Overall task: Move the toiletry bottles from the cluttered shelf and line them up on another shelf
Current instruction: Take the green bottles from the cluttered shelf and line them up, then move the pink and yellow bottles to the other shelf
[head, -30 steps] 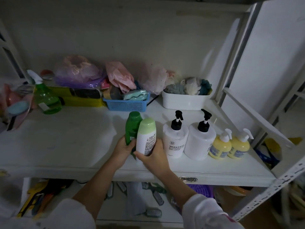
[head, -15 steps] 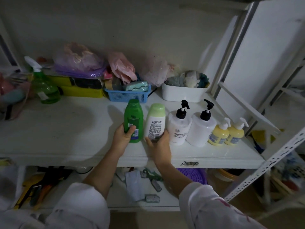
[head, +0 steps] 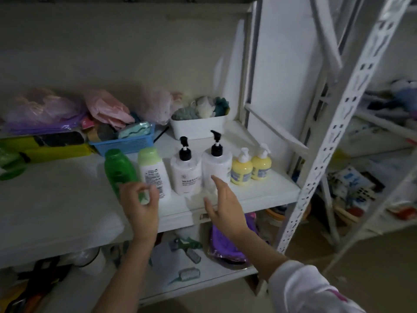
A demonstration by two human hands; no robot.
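Several bottles stand in a row on the white shelf [head: 56, 199]: a green bottle [head: 118, 170], a white bottle with a pale green cap [head: 153, 172], two white pump bottles with black pumps [head: 186, 175] [head: 217, 168], and two yellow pump bottles [head: 242, 170] [head: 261, 166]. My left hand [head: 140, 204] hovers in front of the green and white bottles, fingers loosely curled, holding nothing. My right hand [head: 225, 204] is spread open at the shelf's front edge, below the pump bottles, touching none.
Behind the row sit a blue basket [head: 126, 143], a white tub of sponges [head: 198, 125], pink and purple bags [head: 106, 109] and a yellow box [head: 45, 147]. A green spray bottle [head: 10, 163] stands far left. A perforated white upright [head: 334, 132] rises on the right. The lower shelf holds brushes [head: 187, 274].
Both hands have let go of the green bottle and the pale-capped white bottle, which now stand in the row. The hands have drawn back toward me, and the view has swung right.
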